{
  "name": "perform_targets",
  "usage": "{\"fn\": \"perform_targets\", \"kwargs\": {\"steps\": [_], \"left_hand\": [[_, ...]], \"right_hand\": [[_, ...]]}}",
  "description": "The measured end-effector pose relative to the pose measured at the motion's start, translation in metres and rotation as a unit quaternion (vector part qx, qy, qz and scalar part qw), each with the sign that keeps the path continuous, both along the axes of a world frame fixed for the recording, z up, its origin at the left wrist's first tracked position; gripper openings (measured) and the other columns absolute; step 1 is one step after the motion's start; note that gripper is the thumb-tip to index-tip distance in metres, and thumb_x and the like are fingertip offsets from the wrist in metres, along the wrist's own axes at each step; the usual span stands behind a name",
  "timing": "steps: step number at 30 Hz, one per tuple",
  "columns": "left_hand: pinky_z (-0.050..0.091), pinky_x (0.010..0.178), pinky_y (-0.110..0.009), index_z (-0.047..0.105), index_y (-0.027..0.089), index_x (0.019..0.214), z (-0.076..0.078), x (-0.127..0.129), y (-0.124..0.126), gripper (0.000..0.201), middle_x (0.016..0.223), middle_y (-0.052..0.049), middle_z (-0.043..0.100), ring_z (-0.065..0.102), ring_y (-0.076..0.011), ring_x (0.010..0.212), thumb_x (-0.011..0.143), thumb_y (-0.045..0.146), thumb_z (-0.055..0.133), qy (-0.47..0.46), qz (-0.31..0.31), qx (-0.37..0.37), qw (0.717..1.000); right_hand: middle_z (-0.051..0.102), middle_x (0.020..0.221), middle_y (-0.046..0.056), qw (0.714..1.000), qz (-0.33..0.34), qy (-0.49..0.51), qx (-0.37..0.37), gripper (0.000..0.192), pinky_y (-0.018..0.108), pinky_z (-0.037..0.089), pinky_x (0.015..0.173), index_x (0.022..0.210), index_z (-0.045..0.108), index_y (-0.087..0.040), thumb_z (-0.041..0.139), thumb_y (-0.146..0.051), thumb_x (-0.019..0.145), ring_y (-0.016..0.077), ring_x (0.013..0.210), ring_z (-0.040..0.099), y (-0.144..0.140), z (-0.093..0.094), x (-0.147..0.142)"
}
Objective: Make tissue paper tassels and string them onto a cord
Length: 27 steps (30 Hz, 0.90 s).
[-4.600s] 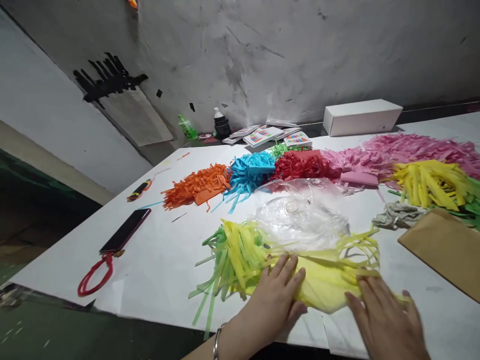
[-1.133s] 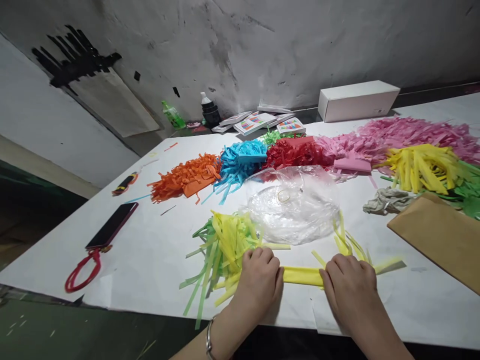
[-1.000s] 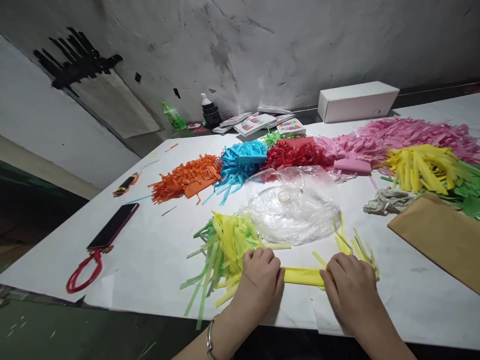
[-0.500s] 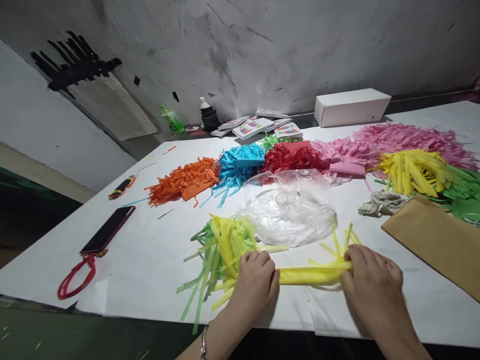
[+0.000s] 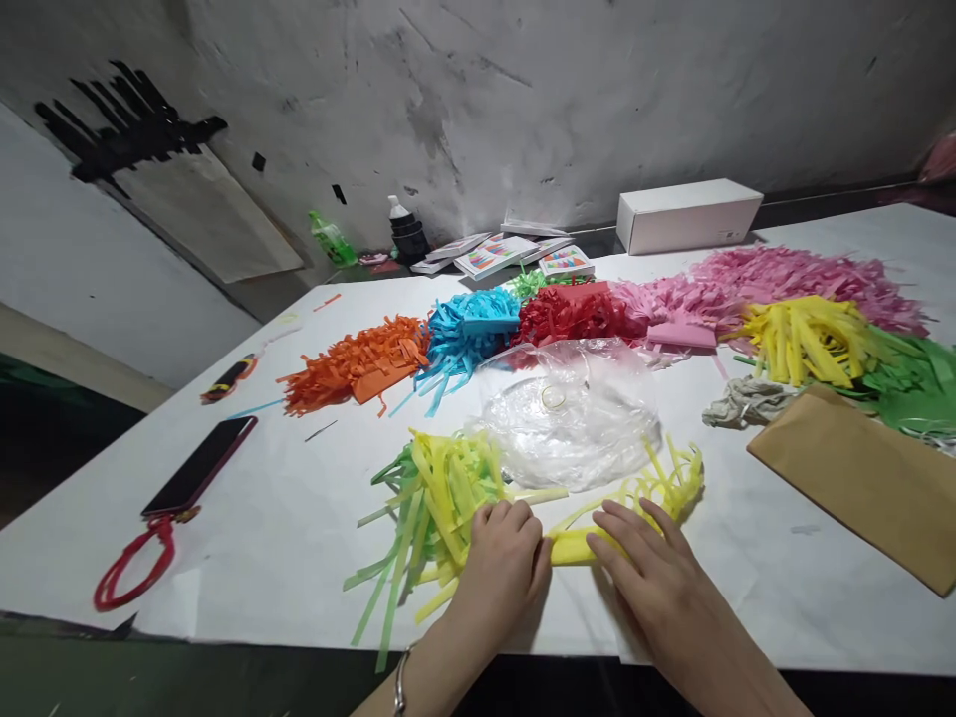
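A yellow tissue-paper tassel (image 5: 572, 547) lies flat across the near part of the table, its plain band in the middle and fringe at both ends. My left hand (image 5: 502, 558) is closed on the band's left part, beside a loose heap of yellow and green fringe (image 5: 448, 478). Over the band's right part lies my right hand (image 5: 649, 568), its fingers stretched out and touching the paper. Curled yellow strips (image 5: 676, 478) stick out beyond those fingers. Just behind the band rests a clear plastic bag (image 5: 568, 428).
Behind the bag stretches a row of orange (image 5: 358, 363), blue (image 5: 474, 334), red (image 5: 575, 314) and pink (image 5: 807, 284) fringe. A phone (image 5: 200, 466) with a red strap is at left. At right lie a brown envelope (image 5: 858, 483) and a grey cloth (image 5: 747, 400). A white box (image 5: 688, 217) stands behind.
My right hand has let go of the tassel's right end and moved left, its fingers now spread on the band. My left hand stays on the band. The view has shifted slightly.
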<state>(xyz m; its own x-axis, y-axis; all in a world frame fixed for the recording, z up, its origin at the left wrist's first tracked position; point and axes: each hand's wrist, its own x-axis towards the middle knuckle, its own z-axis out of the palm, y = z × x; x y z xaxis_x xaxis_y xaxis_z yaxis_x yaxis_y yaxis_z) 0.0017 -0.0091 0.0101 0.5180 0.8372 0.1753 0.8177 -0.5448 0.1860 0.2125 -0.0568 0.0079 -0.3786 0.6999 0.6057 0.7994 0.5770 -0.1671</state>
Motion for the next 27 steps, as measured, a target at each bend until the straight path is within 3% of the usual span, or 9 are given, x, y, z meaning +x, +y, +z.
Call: {"fn": "perform_targets", "kwargs": {"steps": [4, 7, 9, 12, 16, 19, 23, 25, 27], "left_hand": [[0.042, 0.081, -0.043, 0.056, 0.018, 0.075, 0.001, -0.003, -0.001, 0.016, 0.083, -0.004, 0.062, 0.057, -0.0223, 0.079, 0.091, 0.015, 0.054, -0.016, 0.007, -0.004, 1.0], [0.041, 0.084, -0.044, 0.06, 0.018, 0.091, 0.003, -0.005, -0.005, 0.003, 0.099, -0.008, 0.065, 0.058, -0.0254, 0.091, 0.089, 0.016, 0.058, -0.087, 0.001, 0.032, 0.996], [0.04, 0.088, -0.046, 0.062, 0.02, 0.103, 0.004, -0.004, -0.008, 0.013, 0.109, -0.01, 0.065, 0.057, -0.0272, 0.099, 0.09, 0.018, 0.06, -0.12, -0.036, 0.056, 0.99], [0.038, 0.091, -0.047, 0.064, 0.022, 0.096, 0.004, 0.001, -0.009, 0.01, 0.098, -0.005, 0.068, 0.057, -0.024, 0.093, 0.095, 0.017, 0.055, -0.115, -0.103, 0.05, 0.987], [0.039, 0.092, -0.046, 0.065, 0.021, 0.087, 0.0, 0.006, -0.008, 0.019, 0.085, -0.002, 0.068, 0.057, -0.0207, 0.086, 0.097, 0.012, 0.051, -0.111, -0.124, 0.037, 0.985], [0.04, 0.089, -0.043, 0.065, 0.02, 0.086, -0.002, 0.006, -0.007, 0.02, 0.083, -0.002, 0.068, 0.057, -0.0197, 0.084, 0.096, 0.01, 0.051, -0.128, -0.125, 0.035, 0.983], [0.039, 0.09, -0.042, 0.065, 0.019, 0.085, -0.005, 0.007, -0.006, 0.02, 0.083, -0.001, 0.067, 0.055, -0.018, 0.083, 0.093, 0.006, 0.052, -0.146, -0.128, 0.044, 0.98], [0.038, 0.092, -0.042, 0.063, 0.019, 0.083, -0.006, 0.009, -0.006, 0.02, 0.081, -0.001, 0.067, 0.054, -0.0173, 0.081, 0.092, 0.005, 0.052, -0.151, -0.13, 0.05, 0.979], [0.036, 0.096, -0.043, 0.061, 0.018, 0.082, -0.005, 0.011, -0.007, 0.02, 0.08, 0.0, 0.066, 0.054, -0.0171, 0.081, 0.092, 0.005, 0.051, -0.152, -0.133, 0.059, 0.978]], "right_hand": [[0.072, 0.101, 0.007, 1.0, 0.005, 0.014, -0.012, 0.029, 0.049, 0.032, 0.114, 0.101, 0.066, -0.016, 0.042, -0.001, 0.092, 0.0222, 0.109, 0.064, 0.008, -0.018, -0.003], [0.072, 0.1, 0.008, 1.0, 0.006, 0.023, -0.003, 0.03, 0.05, 0.033, 0.113, 0.101, 0.066, -0.014, 0.042, 0.002, 0.091, 0.0209, 0.104, 0.065, 0.006, -0.024, 0.003], [0.072, 0.102, 0.007, 0.999, -0.003, 0.029, -0.012, 0.028, 0.049, 0.032, 0.113, 0.102, 0.065, -0.014, 0.045, 0.0, 0.092, 0.0199, 0.103, 0.065, 0.003, -0.025, 0.005], [0.072, 0.107, 0.006, 0.999, -0.008, 0.013, -0.028, 0.023, 0.048, 0.03, 0.114, 0.106, 0.065, -0.016, 0.049, -0.005, 0.094, 0.0192, 0.106, 0.065, -0.001, -0.025, 0.007], [0.07, 0.116, 0.008, 0.999, -0.027, -0.02, -0.018, 0.018, 0.053, 0.027, 0.113, 0.108, 0.066, -0.02, 0.055, -0.016, 0.093, 0.0252, 0.115, 0.062, 0.0, -0.028, 0.026], [0.067, 0.123, 0.013, 0.989, -0.148, 0.0, 0.011, 0.017, 0.057, 0.033, 0.107, 0.104, 0.067, -0.019, 0.055, -0.027, 0.095, 0.0313, 0.115, 0.062, -0.007, -0.026, 0.053], [0.065, 0.121, 0.017, 0.929, -0.354, 0.077, 0.08, 0.029, 0.049, 0.048, 0.096, 0.12, 0.065, -0.015, 0.063, -0.027, 0.094, 0.0322, 0.108, 0.063, -0.027, -0.009, 0.064], [0.067, 0.116, 0.014, 0.95, -0.286, 0.067, 0.11, 0.034, 0.044, 0.05, 0.094, 0.124, 0.063, -0.015, 0.068, -0.018, 0.09, 0.028, 0.104, 0.064, -0.033, -0.001, 0.049], [0.067, 0.113, 0.013, 0.99, -0.099, 0.038, 0.09, 0.03, 0.039, 0.05, 0.094, 0.123, 0.062, -0.013, 0.059, -0.01, 0.093, 0.025, 0.106, 0.063, -0.033, 0.003, 0.024]]}}
